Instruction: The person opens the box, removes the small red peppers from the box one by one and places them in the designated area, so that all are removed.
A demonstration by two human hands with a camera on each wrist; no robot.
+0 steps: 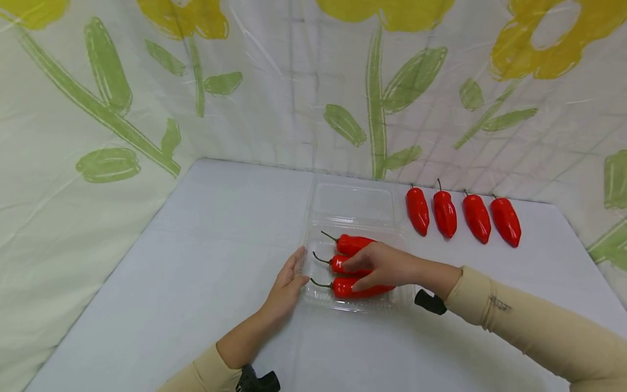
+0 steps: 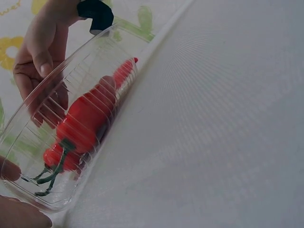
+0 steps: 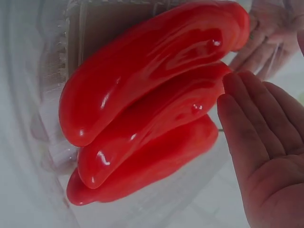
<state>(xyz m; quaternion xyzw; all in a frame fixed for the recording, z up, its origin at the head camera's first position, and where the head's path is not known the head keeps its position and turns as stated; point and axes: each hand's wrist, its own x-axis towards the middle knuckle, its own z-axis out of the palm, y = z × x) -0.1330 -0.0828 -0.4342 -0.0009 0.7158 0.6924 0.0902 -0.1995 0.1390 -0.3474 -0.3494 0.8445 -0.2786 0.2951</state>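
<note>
Three peppers (image 1: 367, 292) lie under the spread right hand (image 1: 388, 265); the left hand (image 1: 286, 284), fingers apart, touches the container (image 1: 313, 299). Light, steady pressure should suit its thin wall.

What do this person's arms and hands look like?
Left sleeve and right sleeve are beige; the right bears a small dark marking near its cuff. A black device shows beside the left sleeve, another beside the right. Left hand and right hand are gloveless.
</note>
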